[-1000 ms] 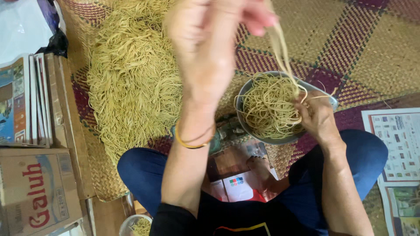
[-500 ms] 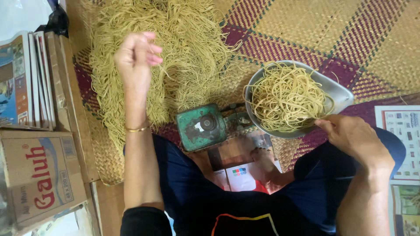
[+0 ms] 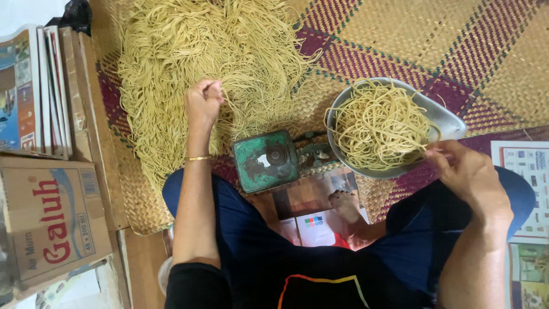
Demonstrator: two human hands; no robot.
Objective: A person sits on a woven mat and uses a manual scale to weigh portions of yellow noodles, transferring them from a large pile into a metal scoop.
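Noodles (image 3: 211, 63) pale yellow, thin, tangled

One head-worn camera looks steeply down, close over the lap and woven mat (image 3: 457, 51)

Loose yellow noodle pile (image 3: 211, 63) spread on woven mat, strands tangled. Grey metal scale pan (image 3: 446, 117) w/ coiled noodle portion (image 3: 380, 126), sits on green scale (image 3: 266, 160), tilted slightly.
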